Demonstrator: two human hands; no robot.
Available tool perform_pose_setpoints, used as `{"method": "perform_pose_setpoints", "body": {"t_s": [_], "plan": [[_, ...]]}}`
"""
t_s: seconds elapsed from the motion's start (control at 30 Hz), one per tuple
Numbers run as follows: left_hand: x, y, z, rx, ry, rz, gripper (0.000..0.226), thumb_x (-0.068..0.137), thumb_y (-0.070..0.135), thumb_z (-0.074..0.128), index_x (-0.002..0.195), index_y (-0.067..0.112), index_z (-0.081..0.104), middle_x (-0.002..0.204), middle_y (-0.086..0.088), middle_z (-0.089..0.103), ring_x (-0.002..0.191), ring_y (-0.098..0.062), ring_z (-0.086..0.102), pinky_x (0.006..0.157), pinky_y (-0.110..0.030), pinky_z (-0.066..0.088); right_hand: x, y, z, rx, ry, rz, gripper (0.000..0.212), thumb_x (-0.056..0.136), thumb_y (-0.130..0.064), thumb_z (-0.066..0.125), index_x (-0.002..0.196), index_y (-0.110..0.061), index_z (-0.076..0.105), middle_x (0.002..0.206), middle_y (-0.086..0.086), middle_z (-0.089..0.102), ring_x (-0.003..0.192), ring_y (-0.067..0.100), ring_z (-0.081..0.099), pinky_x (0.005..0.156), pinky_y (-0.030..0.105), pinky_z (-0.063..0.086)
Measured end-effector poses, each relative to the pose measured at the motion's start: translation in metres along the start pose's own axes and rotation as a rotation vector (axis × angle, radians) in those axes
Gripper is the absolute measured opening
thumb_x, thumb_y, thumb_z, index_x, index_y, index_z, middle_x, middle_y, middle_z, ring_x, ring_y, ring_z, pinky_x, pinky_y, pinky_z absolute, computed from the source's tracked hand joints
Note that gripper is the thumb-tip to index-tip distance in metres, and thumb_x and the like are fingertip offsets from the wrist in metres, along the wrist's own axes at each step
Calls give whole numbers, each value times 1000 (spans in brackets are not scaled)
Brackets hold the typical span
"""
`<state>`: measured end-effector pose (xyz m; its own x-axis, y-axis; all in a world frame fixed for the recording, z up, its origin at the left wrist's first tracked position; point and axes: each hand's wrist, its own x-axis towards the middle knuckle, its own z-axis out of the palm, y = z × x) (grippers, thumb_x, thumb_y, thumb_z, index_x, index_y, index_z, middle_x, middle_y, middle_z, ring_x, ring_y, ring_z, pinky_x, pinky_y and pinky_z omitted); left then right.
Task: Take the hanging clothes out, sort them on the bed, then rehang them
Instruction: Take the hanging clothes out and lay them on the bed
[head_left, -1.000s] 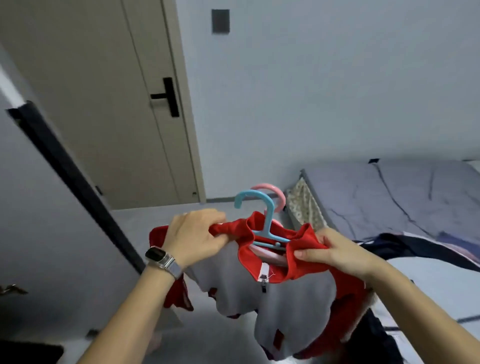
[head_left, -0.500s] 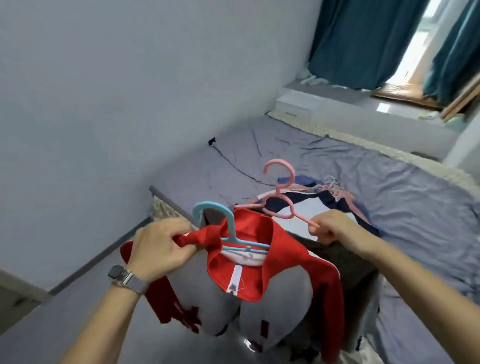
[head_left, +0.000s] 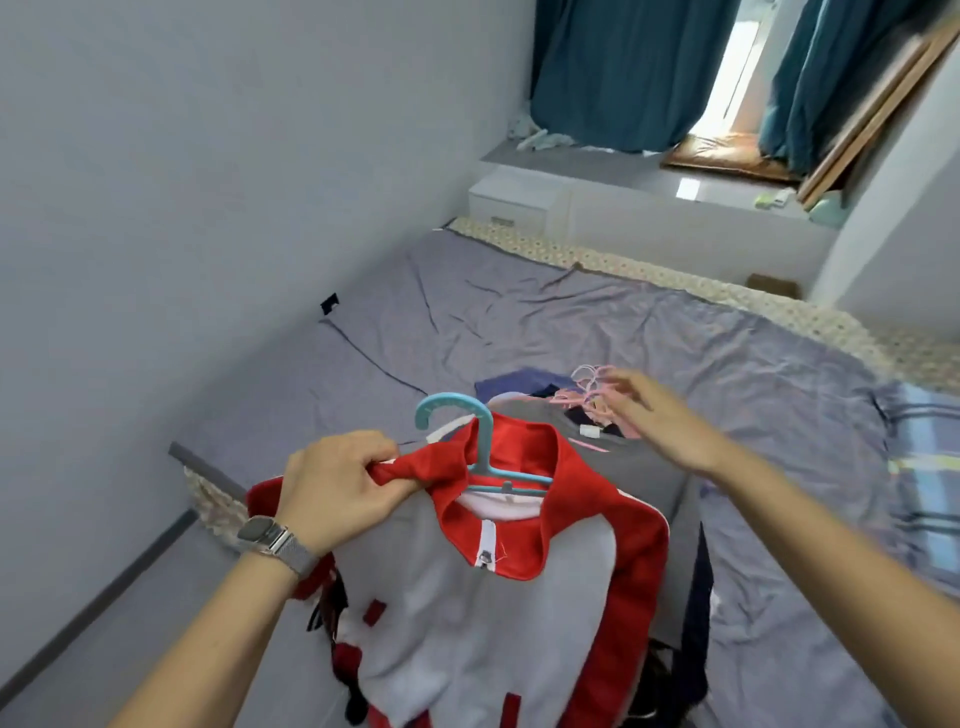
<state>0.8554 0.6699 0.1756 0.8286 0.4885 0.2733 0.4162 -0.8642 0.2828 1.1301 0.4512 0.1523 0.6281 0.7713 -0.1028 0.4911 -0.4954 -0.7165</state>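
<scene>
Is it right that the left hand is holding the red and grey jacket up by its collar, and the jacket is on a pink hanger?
Not quite. The head view shows the left hand gripping the red collar of the jacket, but the hanger through it is light blue, not pink. The pink hangers lie on the bed by the right hand.

We see a plain pale wall (head_left: 182, 156) along the left. A dark baseboard (head_left: 98, 587) runs at its foot beside the grey floor (head_left: 156, 649). A black socket (head_left: 329, 303) sits low on the wall, with a cable (head_left: 374, 364) trailing from it. At far centre a white cabinet (head_left: 511, 200) stands below a raised ledge (head_left: 649, 179). Teal curtains (head_left: 623, 67) hang at far right, and daylight enters through the gap (head_left: 737, 62) between them. A wooden frame (head_left: 872, 104) leans at the right edge.
</scene>
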Motion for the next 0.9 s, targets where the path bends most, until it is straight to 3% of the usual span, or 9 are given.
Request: {"method": "perform_pose_setpoints", "body": {"t_s": [0.1, 0.23, 0.33, 0.4, 0.47, 0.53, 0.67, 0.8, 0.9], "plan": [[35, 20, 27, 18, -27, -7, 44, 61, 67, 37, 50, 25, 37, 51, 10, 40, 64, -15, 53, 46, -19, 22, -75, -2, 19, 112, -208, -38, 36, 86, -55, 50, 118, -38, 51, 121, -30, 54, 112, -16, 48, 95, 8, 35], [78, 44, 61, -13, -79, 44, 42, 66, 66, 43, 65, 26, 53, 67, 16, 51, 79, -14, 55, 58, -23, 33, -67, 45, 16, 10, 82, -63, 53, 79, -71, 42, 80, -21, 58, 75, -15, 62, 73, -6, 55, 69, 11, 40], [101, 43, 75, -155, 6, -4, 35, 78, 54, 50, 97, 27, 61, 101, 10, 61, 95, -15, 53, 84, -19, 32, -1, 88, -7, -10, 263, -3, 33, 84, -41, 55, 92, -12, 67, 89, -10, 65, 82, -4, 56, 70, 1, 36], [103, 37, 74, -277, 15, -149, 22, 89, 35, 53, 101, 20, 62, 103, 4, 61, 92, -15, 54, 80, -12, 35, 45, 128, -17, -116, 320, 138, 29, 87, -30, 61, 107, -9, 63, 97, 4, 67, 93, 16, 62, 76, 18, 42], [89, 22, 74, -334, -37, -246, 10, 93, 22, 51, 93, 20, 60, 95, 3, 59, 84, -14, 54, 72, -11, 38, 79, 164, -11, -389, 177, 424, 49, 85, -33, 62, 126, -8, 50, 121, 17, 58, 115, 34, 53, 94, 35, 43], [62, -1, 74, -290, -73, -324, 10, 93, 23, 50, 88, 24, 58, 92, 3, 60, 81, -15, 57, 74, -24, 44, 96, 166, 16, -624, -54, 516, 60, 80, -36, 59, 131, -8, 44, 133, 18, 50, 123, 36, 48, 102, 41, 41], [-12, -53, 62, -219, -115, -562, 15, 90, 20, 54, 80, 31, 55, 86, 3, 62, 72, -12, 59, 73, -30, 47, 88, 73, 118, -499, -480, 108, 43, 86, -26, 51, 129, -23, 52, 136, 3, 52, 124, 22, 48, 103, 31, 39], [-114, -95, 18, -162, -69, -795, 12, 88, 19, 56, 85, 30, 53, 84, 3, 62, 76, -15, 59, 75, -28, 47, 58, -55, 212, -365, -633, -153, 31, 86, -14, 49, 114, -13, 63, 122, 7, 63, 115, 23, 56, 94, 28, 43], [-219, -110, -34, -126, 68, -1014, 10, 88, 22, 54, 86, 32, 54, 85, 4, 64, 78, -16, 60, 76, -28, 48, 11, -157, 271, -381, -718, -345, 19, 86, -13, 48, 94, -19, 65, 116, 11, 66, 111, 27, 58, 86, 27, 43]]}}
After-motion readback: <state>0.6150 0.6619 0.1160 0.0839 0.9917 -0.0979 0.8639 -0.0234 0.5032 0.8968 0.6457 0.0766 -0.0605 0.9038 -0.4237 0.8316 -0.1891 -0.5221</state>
